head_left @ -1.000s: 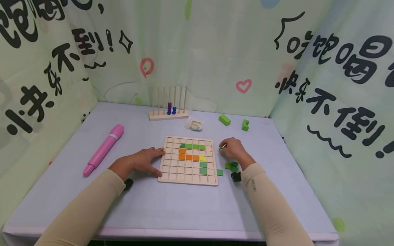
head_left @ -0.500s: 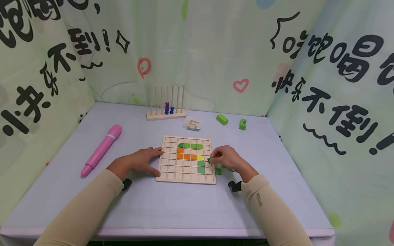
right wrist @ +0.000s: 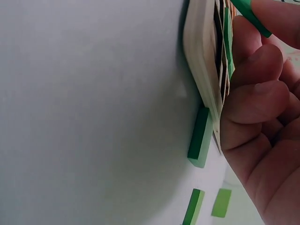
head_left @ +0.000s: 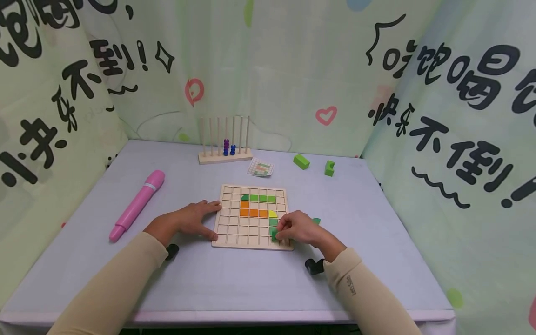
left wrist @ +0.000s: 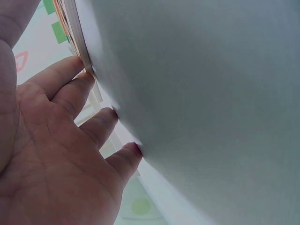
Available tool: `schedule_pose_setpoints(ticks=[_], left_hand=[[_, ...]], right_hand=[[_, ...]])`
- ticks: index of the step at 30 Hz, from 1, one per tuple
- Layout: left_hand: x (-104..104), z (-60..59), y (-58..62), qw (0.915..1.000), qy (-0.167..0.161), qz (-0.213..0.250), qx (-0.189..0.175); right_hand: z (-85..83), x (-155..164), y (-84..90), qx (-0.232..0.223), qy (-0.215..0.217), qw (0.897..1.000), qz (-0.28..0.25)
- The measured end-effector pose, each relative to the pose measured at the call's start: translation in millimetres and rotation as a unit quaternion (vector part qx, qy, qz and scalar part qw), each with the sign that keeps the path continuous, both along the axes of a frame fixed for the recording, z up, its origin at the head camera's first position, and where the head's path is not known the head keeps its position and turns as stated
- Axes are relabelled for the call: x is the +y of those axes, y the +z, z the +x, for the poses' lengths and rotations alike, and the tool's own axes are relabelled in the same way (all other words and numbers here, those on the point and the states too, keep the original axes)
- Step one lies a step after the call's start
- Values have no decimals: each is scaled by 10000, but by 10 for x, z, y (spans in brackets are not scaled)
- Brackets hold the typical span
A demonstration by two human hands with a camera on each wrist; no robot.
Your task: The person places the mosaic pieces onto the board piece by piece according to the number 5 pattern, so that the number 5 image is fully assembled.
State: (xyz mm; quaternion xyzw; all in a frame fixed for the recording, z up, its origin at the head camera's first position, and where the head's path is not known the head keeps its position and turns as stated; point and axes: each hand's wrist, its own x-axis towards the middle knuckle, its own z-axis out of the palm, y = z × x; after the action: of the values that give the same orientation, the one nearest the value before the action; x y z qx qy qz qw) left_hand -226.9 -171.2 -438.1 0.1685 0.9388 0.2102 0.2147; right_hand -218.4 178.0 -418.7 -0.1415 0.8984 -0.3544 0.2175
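A square wooden grid board [head_left: 228, 225] lies on the table, with orange, yellow and green tiles set in some cells. My left hand [head_left: 188, 218] rests at its left edge, fingers and thumb spread; the left wrist view shows fingertips [left wrist: 84, 77] touching the board's side. Over the board's lower right part, my right hand [head_left: 301, 228] pinches a dark green tile [head_left: 274, 235] just below the column of green tiles. In the right wrist view that green tile [right wrist: 255, 21] sits between thumb and finger, tilted. A loose green tile [right wrist: 199, 138] lies against the board's edge there.
Behind the board stand a peg abacus [head_left: 225, 157] with a few beads and a small pattern card [head_left: 260, 167]. Green blocks [head_left: 301, 161] lie at the back right. A pink pen-shaped tube [head_left: 137, 204] lies left. Another loose green tile [head_left: 316, 221] shows behind my right hand.
My right hand has carried the green tile from beside the board's right edge leftward and nearer, onto the lower right cells. My left hand has stayed at the board's left edge.
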Motion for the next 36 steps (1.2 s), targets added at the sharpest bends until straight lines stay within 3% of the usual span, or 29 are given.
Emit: schedule_pose_setpoints(ticks=[5, 10, 20, 31, 36], left_hand=[[1, 0, -2, 10000, 51, 11, 9], [-2, -7, -9, 10000, 66, 23, 17], [-5, -1, 0, 10000, 65, 43, -20], [0, -14, -22, 10000, 56, 41, -7], [-3, -13, -19, 10000, 22, 68, -16]], right_hand=[[36, -39, -28, -88, 72, 9998, 136], [75, -113, -9, 308, 293, 9978, 506], [144, -222, 7, 825, 312, 9881, 1258], [170, -183, 28, 992, 348, 9885, 1087], [118, -1, 34, 883, 99, 9930, 784]])
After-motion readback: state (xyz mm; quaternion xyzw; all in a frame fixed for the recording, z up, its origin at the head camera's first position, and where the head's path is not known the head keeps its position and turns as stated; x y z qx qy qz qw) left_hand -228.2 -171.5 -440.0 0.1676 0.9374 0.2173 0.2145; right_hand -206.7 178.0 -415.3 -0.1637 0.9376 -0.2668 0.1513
